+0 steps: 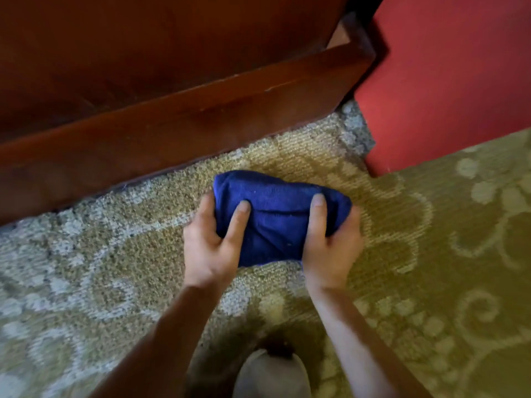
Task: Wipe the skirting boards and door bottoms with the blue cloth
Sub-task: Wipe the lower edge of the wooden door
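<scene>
A folded blue cloth [277, 216] is held over the patterned carpet in the middle of the view. My left hand [214, 242] grips its left end, thumb on top. My right hand [330, 239] grips its right end, thumb on top as well. A dark brown wooden skirting board [178, 130] runs diagonally from the lower left to the upper right, a short way beyond the cloth and apart from it. Above it rises a dark wooden panel [143, 44], which may be a door or a wall.
A red wall or door face [448, 81] stands at the upper right, meeting the wood at a corner. Beige and olive patterned carpet [431, 282] covers the floor. A knee or foot in pale fabric [270, 374] shows at the bottom edge.
</scene>
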Tool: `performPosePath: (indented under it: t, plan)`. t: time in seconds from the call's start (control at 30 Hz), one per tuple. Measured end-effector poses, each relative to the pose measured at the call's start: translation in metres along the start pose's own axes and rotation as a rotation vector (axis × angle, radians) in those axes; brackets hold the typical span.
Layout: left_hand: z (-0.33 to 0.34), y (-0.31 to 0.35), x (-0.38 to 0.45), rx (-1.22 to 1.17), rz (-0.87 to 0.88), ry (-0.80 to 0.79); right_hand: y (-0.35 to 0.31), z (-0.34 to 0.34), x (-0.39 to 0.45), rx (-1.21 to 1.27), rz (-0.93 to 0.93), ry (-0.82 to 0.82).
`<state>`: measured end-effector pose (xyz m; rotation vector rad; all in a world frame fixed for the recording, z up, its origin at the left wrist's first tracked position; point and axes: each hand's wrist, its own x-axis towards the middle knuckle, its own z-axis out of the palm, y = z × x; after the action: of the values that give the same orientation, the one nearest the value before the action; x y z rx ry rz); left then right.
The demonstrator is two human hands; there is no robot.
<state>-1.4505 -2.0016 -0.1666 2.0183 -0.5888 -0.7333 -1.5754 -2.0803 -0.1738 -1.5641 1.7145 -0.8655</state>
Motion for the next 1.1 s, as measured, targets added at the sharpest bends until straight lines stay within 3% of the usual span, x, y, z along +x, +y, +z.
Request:
performPosePath:
  t: [0.23,0.4,0.6,0.67,0.87,0.97,1.1]
  plan:
    - [-0.002,0.0,0.009,-0.06,-0.052,-0.049,-0.011,0.008,-0.003,0.059,0.032,0.119]
    - [-0.008,0.005,0.016,-0.272,-0.197,-0.158,-0.011,-0.006,-0.011,0.412,0.264,-0.094]
    - [-0.024,0.029,-0.003,-0.359,-0.451,-0.19,-0.037,-0.022,-0.002,0.258,0.502,-0.256]
    - [-0.048,0.041,-0.024,-0.385,-0.523,-0.174,-0.062,-0.035,-0.007,0.183,0.486,-0.315]
    - [-0.16,0.115,-0.129,-0.428,-0.552,-0.136,-0.159,-0.135,-0.104,0.5,0.682,-0.401]
    - [-0.194,0.179,-0.175,-0.433,-0.522,-0.204,-0.218,-0.204,-0.139,0.714,0.731,-0.321]
    - [-0.214,0.284,-0.232,-0.42,-0.458,-0.244,-0.284,-0.299,-0.155,0.784,0.707,-0.205]
